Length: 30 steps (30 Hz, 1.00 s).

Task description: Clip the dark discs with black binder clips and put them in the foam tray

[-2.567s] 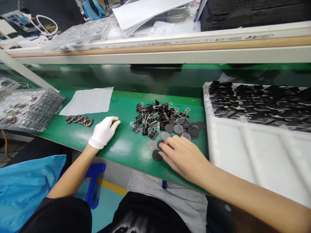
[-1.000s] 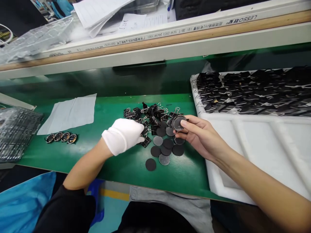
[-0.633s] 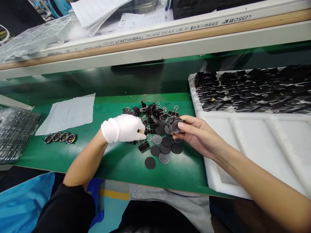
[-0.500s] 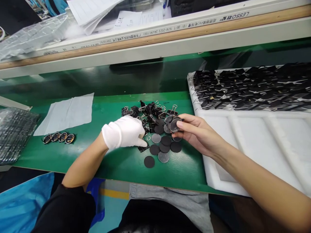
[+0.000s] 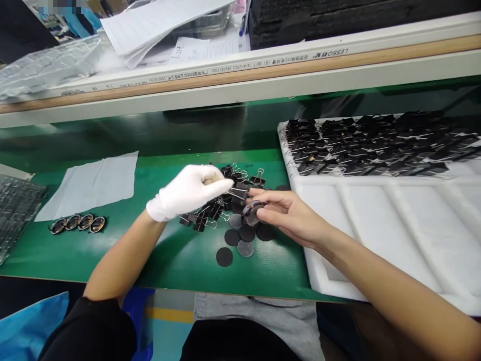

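Note:
My left hand (image 5: 190, 190), in a white glove, pinches a black binder clip (image 5: 239, 191) by its wire handles. The clip is close to the fingers of my right hand (image 5: 283, 213), which is bare and holds a small round piece (image 5: 253, 212) between thumb and fingers. Whether the clip touches that piece is hard to tell. More binder clips (image 5: 201, 221) lie in a pile beneath and beside my left hand. Loose black discs (image 5: 224, 256) and a shiny grey disc (image 5: 245, 248) rest on the green table in front of my hands.
A white foam tray (image 5: 347, 213) at the right holds rows of clipped black pieces (image 5: 361, 143). Four round framed pieces (image 5: 85, 221) and a white cloth (image 5: 93, 184) lie at the left, near clear plastic trays (image 5: 18, 213). A shelf edge (image 5: 233, 87) crosses behind.
My left hand has lifted a binder clip from the pile and brought it up to my right hand. My right hand, still holding its round piece, has shifted slightly left and down.

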### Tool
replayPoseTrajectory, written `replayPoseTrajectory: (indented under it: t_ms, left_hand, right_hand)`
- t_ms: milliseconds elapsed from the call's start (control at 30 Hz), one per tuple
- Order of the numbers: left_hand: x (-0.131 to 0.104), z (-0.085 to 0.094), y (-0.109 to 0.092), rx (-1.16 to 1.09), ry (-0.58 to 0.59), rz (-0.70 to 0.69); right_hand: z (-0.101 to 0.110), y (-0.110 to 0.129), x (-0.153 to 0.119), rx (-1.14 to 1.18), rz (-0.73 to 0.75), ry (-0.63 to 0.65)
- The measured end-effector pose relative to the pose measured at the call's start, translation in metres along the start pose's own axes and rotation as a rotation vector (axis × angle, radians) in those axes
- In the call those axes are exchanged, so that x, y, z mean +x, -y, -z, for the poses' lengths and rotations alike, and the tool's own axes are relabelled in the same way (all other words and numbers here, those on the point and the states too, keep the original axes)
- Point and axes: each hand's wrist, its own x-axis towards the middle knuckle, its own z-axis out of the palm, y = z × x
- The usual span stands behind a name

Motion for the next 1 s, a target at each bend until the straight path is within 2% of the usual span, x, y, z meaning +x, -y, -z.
replayPoseTrajectory:
  t_ms: [100, 167, 200, 233, 333, 367, 433, 600, 700, 767, 867, 933, 1000]
  left_hand:
    - [-0.005, -0.015, -0.010, -0.087, -0.110, -0.053]
    - [-0.007, -0.018, -0.011, -0.046, -0.218, -0.080]
    - [-0.006, -0.018, -0.011, -0.004, -0.223, -0.085]
    - [-0.006, -0.018, -0.010, 0.037, -0.178, -0.077]
    - [-0.005, -0.020, -0.010, 0.060, 0.097, -0.005]
    - [-0.005, -0.021, -0.010, 0.042, 0.148, 0.021]
    - [-0.006, -0.024, -0.011, 0.030, 0.157, 0.042]
    - [-0.009, -0.028, -0.014, 0.061, 0.178, -0.042]
    - [-0.008, -0.028, -0.015, 0.020, 0.204, 0.012]
    - [-0.006, -0.029, -0.015, 0.004, 0.139, 0.087]
    - [-0.004, -0.030, -0.015, -0.044, 0.039, 0.129]
    - [-0.004, -0.033, -0.015, -0.167, 0.100, 0.144]
    - [-0.005, -0.037, -0.017, -0.299, 0.173, 0.170]
  right_hand:
    - [0.000, -0.002, 0.000, 0.035, -0.002, -0.052]
    - [0.001, -0.001, 0.000, 0.035, -0.011, -0.076]
    - [0.002, 0.000, 0.000, 0.032, -0.013, -0.073]
    - [0.002, 0.001, 0.000, 0.029, -0.011, -0.064]
    - [0.004, 0.002, 0.000, 0.013, -0.010, -0.033]
    - [0.004, 0.002, 0.000, 0.002, -0.012, -0.032]
    - [0.004, 0.001, 0.000, -0.023, -0.010, -0.040]
    - [0.006, 0.000, -0.001, -0.051, -0.015, -0.003]
    - [0.005, 0.001, 0.000, 0.009, -0.032, 0.003]
    - [0.004, 0.002, 0.002, 0.074, -0.011, -0.079]
    - [0.004, 0.002, 0.008, 0.221, -0.002, -0.287]
    - [0.004, 0.001, 0.011, 0.305, -0.025, -0.393]
    - [0.006, -0.001, 0.013, 0.325, -0.031, -0.436]
